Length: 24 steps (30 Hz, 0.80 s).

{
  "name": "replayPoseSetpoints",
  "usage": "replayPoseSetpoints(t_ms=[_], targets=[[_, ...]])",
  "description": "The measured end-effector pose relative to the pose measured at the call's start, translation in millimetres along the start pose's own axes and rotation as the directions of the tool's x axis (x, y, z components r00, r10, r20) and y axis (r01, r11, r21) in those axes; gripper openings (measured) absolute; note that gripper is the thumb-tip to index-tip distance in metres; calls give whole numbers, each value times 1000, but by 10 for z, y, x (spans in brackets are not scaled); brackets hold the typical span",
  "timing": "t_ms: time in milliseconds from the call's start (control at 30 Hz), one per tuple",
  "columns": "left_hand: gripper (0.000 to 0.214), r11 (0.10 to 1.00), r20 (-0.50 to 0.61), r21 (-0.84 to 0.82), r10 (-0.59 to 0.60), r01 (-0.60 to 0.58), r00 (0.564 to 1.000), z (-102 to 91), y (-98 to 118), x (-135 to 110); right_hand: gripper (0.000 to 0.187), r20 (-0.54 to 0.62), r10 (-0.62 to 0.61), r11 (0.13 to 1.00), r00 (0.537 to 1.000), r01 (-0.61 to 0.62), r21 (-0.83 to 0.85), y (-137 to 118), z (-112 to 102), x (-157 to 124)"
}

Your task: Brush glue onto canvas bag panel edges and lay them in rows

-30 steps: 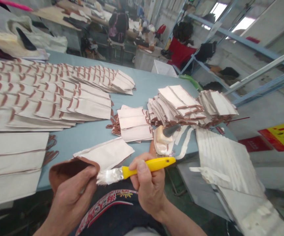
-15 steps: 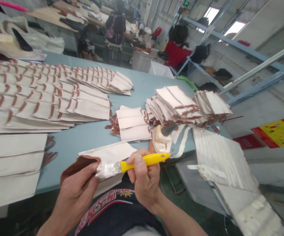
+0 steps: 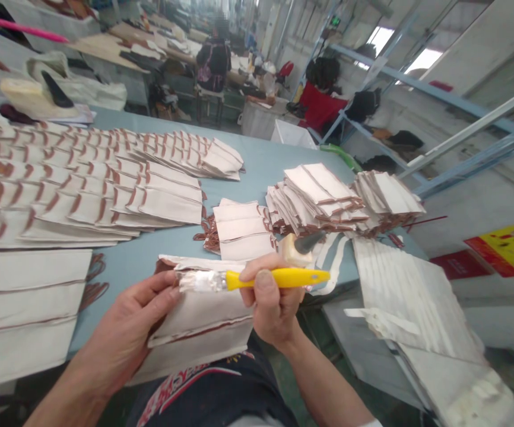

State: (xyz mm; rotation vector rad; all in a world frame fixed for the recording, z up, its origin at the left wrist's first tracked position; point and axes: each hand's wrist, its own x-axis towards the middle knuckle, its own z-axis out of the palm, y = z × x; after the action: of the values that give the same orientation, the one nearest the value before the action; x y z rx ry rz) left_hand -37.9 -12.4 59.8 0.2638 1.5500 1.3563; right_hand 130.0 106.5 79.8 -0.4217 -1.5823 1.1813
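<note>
My right hand point(image 3: 275, 299) grips a yellow-handled paintbrush point(image 3: 284, 277). White paste coats its bristles, which lie at the upper left edge of a cream panel point(image 3: 208, 314) with brown seams. Thumb and fingers of my left hand point(image 3: 145, 314) pinch that panel's left side, right beside the bristle tips. A bit of brown lining shows at the panel's top left corner. Just behind the brush, a small stack of cream panels point(image 3: 243, 228) with brown loops lies on the blue-green table point(image 3: 230, 139). A pale block with a dark cone-shaped piece point(image 3: 297, 249) sits behind my right hand.
Overlapping rows of cream panels point(image 3: 159, 198) cover the table's left side. Taller stacks point(image 3: 319, 196) stand at the back right. White strips point(image 3: 417, 290) hang over a board on the right. A person point(image 3: 213, 62) sits at a far table.
The panel's brown side has turned away, and its cream face with seams now shows. The brush has moved slightly up and right. My left hand has shifted its hold along the edge.
</note>
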Motion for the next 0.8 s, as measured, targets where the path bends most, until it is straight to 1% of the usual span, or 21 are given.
replayPoseSetpoints(t_ms=[67,100,133,167,300,333,400,467,500,533,600,667,700,733,767,800], targets=[[46,992,97,-83,-88,97,991,30,63,-43,39,91,-76,991,993,85,-101,70,3,30],[45,986,133,-109,-112,127,985,45,97,-61,39,129,-101,983,986,119,-138,107,-4,44],[45,982,156,-122,-124,144,980,57,127,-75,40,151,-125,975,981,149,-164,138,-17,55],[44,978,167,-136,-133,156,977,66,150,-82,39,146,-151,968,978,177,-179,161,-34,60],[41,972,146,-179,-129,154,981,64,145,-57,31,52,-269,942,962,274,-196,156,-101,53],[41,972,140,-184,-124,148,982,61,130,-43,30,63,-305,931,950,312,-188,143,-105,55],[43,968,124,-207,-119,143,985,62,112,-20,27,156,-381,894,911,406,-188,120,-94,77],[47,959,99,-238,-134,155,986,81,129,-9,23,241,-428,852,871,478,-214,113,-73,113],[49,954,84,-250,-146,163,986,94,149,-8,21,250,-443,837,861,497,-230,116,-63,130],[49,951,77,-257,-158,172,985,109,171,-7,19,232,-460,828,857,509,-238,122,-55,143],[49,948,89,-259,-167,185,982,134,207,-4,18,207,-487,823,849,525,-215,145,-45,156],[47,950,111,-255,-158,182,981,144,210,10,18,237,-507,814,829,551,-184,179,-42,160],[46,952,112,-254,-149,173,982,140,198,20,18,255,-502,815,826,551,-179,200,-44,164],[45,954,103,-252,-139,161,985,132,180,32,17,261,-485,823,835,536,-187,221,-50,171],[43,957,87,-249,-130,148,988,120,159,45,17,240,-462,835,854,510,-206,242,-58,180],[42,960,76,-241,-125,140,989,107,141,56,17,194,-441,847,876,478,-232,263,-67,191]])
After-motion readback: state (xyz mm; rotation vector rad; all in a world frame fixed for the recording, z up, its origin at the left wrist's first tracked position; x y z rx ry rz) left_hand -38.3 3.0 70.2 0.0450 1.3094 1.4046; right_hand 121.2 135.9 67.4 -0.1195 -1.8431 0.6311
